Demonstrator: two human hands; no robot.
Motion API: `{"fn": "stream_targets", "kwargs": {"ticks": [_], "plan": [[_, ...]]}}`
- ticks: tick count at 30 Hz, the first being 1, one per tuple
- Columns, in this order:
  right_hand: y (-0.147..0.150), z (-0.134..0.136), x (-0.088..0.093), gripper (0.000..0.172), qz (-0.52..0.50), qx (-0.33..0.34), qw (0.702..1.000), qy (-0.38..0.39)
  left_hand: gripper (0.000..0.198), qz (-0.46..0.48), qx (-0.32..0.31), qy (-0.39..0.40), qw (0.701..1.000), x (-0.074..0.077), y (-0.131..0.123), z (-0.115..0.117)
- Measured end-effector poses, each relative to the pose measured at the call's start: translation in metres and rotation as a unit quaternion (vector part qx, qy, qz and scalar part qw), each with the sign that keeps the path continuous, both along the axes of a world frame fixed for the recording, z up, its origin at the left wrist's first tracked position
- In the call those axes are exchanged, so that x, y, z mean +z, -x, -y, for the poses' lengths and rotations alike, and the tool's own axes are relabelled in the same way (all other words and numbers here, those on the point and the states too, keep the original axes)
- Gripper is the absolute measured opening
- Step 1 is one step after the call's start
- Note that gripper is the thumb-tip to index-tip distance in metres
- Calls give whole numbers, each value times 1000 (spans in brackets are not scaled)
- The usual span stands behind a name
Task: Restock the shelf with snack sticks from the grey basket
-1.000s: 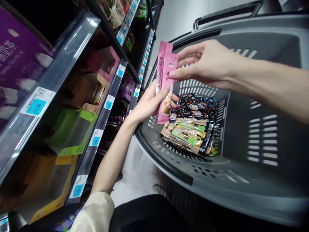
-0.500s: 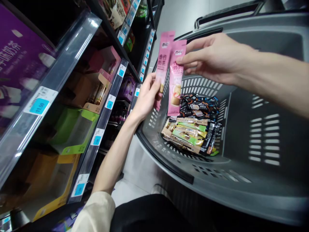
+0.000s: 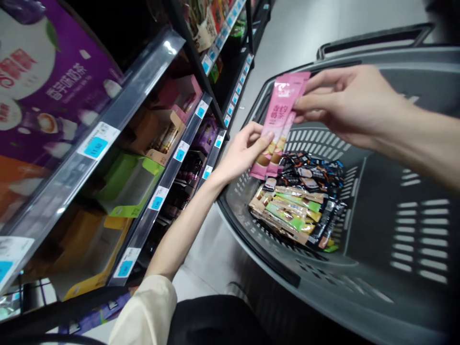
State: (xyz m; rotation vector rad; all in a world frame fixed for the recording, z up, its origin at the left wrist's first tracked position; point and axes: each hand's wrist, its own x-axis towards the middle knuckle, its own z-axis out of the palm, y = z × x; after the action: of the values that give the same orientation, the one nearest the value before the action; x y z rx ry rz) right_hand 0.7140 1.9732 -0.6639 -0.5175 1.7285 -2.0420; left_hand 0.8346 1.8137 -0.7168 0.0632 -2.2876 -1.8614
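Pink packets (image 3: 279,112) came together; your left hand (image 3: 244,151) pinched their lower half, your right hand (image 3: 354,103) their upper edge, over the basket (image 3: 375,206).

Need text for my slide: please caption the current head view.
Left hand and right hand hold pink sachets over a grey basket beside store shelves.

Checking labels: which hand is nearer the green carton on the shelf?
Left. The left hand is right of the green carton; the right hand is farther right, over the basket.
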Motion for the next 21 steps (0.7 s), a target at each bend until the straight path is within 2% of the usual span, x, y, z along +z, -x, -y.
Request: {"fn": "stream_targets", "kwargs": {"ticks": [4,8,11,14,17,21], "plan": [[-6,0,2,21,29,-19,999,13,46,13,22,-59,998,5,-2,-5],[-8,-2,4,26,16,-17,999,23,48,0,0,-86,996,9,-4,-8],[-10,-4,7,22,9,13,999,44,51,-11,1,-90,996,12,-5,-9],[-11,-7,14,18,-3,62,998,28,59,-46,57,-77,994,18,1,-2],[-12,-8,22,17,-45,94,994,-44,65,-85,115,-50,988,27,21,23],[-5,-7,25,14,-128,149,978,-67,64,-112,211,51,970,40,60,85]]}}
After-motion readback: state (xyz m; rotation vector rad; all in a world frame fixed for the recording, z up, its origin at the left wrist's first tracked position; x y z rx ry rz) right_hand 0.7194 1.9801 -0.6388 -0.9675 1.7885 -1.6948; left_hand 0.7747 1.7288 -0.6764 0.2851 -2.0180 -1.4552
